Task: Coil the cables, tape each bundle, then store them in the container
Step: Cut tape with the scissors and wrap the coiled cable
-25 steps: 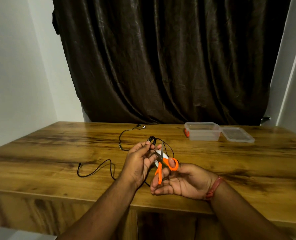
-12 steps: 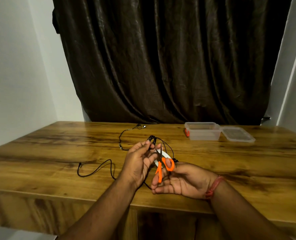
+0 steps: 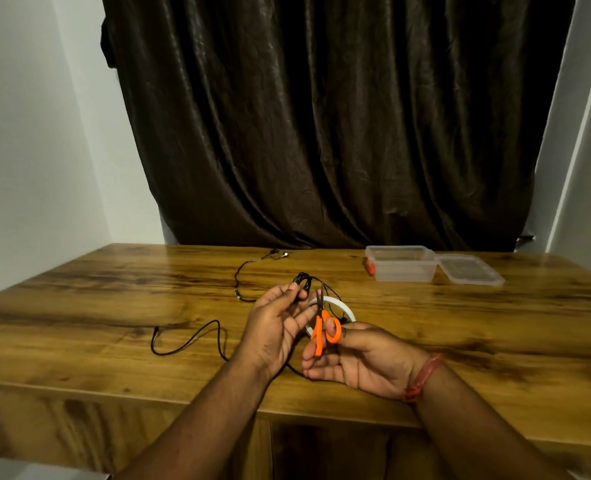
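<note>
1. A person's left hand is pinching a small coiled bundle of black cable between thumb and fingertips, holding it up just above the bench.
2. The right hand is gripping orange-handled scissors, thumb through one loop, blades pointing up beside the bundle; whether tape is between the blades cannot be told.
3. A white tape roll is lying on the bench just behind both hands.
4. A loose tail of black cable is trailing left across the bench, and a second thin cable is lying uncoiled farther back.
5. The clear container is standing open at the far right with its lid beside it; no bundle is showing inside.
6. Judging by this, the job is sitting in its early part: one bundle is being taped, with further coiling, taping and all the storing left.
</note>
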`<move>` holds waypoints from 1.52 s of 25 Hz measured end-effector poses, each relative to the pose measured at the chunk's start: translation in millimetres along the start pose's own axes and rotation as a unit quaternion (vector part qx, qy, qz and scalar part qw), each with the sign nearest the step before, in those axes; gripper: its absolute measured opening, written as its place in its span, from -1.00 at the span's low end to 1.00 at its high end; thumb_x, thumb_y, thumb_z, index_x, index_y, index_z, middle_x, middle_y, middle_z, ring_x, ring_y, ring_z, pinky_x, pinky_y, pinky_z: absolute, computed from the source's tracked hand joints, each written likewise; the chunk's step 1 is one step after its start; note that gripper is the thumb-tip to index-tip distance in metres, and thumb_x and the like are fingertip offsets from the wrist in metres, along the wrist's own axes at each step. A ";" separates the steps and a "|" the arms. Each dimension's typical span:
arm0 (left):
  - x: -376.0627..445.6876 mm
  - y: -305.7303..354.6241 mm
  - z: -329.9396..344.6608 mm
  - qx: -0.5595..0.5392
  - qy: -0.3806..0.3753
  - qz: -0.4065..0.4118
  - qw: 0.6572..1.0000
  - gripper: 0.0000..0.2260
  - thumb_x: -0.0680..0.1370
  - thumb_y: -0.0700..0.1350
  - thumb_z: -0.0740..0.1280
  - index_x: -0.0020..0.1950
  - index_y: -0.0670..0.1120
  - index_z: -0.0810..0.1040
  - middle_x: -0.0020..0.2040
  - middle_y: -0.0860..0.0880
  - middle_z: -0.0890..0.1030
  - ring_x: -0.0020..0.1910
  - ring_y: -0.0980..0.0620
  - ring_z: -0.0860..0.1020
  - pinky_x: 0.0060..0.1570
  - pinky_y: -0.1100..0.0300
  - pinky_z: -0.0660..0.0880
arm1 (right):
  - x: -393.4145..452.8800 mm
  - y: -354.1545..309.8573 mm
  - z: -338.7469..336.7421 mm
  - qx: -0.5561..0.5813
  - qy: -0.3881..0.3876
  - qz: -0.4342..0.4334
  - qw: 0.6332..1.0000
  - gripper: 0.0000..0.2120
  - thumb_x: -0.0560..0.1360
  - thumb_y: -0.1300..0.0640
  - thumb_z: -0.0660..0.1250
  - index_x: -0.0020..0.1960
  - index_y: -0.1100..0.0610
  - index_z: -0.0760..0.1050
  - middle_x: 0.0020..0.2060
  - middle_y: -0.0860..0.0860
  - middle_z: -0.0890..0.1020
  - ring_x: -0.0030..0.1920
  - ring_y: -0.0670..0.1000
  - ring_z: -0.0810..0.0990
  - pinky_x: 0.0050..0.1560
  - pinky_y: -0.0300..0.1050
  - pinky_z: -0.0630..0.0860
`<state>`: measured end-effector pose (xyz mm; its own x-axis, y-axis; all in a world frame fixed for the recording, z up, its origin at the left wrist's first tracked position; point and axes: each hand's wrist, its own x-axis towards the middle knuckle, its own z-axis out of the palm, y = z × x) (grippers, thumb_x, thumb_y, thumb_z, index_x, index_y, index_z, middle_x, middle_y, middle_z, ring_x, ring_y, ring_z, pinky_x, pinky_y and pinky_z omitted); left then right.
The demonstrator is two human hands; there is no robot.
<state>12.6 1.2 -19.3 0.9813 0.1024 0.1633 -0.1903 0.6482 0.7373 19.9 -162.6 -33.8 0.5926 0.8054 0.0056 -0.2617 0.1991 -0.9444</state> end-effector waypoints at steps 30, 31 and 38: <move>1.5 7.5 -3.3 -0.002 0.047 -0.004 0.999 -0.90 0.62 -0.31 0.19 0.01 -0.26 0.50 0.00 -0.32 0.53 0.10 -0.27 0.64 -0.08 0.04 0.65 | -127.0 -35.8 -94.6 -0.610 0.503 0.000 0.612 -0.72 0.53 0.03 0.40 -0.32 0.11 0.58 -0.22 0.04 0.47 -0.27 0.00 0.49 -0.30 -0.20 0.28; 1.3 7.1 -3.3 0.001 0.047 -0.005 0.999 -0.90 0.62 -0.30 0.19 0.02 -0.26 0.50 0.01 -0.33 0.54 0.10 -0.27 0.64 -0.08 0.04 0.65 | -135.1 -38.5 -99.0 -0.630 0.518 0.019 0.578 -0.72 0.52 0.02 0.40 -0.32 0.11 0.56 -0.22 0.03 0.46 -0.28 -0.02 0.48 -0.30 -0.17 0.28; -1.0 5.0 -1.8 0.031 0.045 0.004 0.999 -0.88 0.62 -0.29 0.19 -0.04 -0.26 0.50 -0.08 -0.24 0.58 0.05 -0.21 0.67 0.01 0.02 0.64 | -134.3 -36.6 -128.3 -0.700 0.536 0.110 0.459 -0.68 0.49 -0.04 0.29 -0.19 0.21 0.63 -0.18 0.18 0.60 -0.11 0.17 0.56 0.01 -0.04 0.51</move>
<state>10.7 5.7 -17.0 0.9778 0.1770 0.1123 -0.1976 0.5996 0.7755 47.7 -349.6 -42.2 0.8999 -0.1674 0.4027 -0.1042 -0.9792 -0.1742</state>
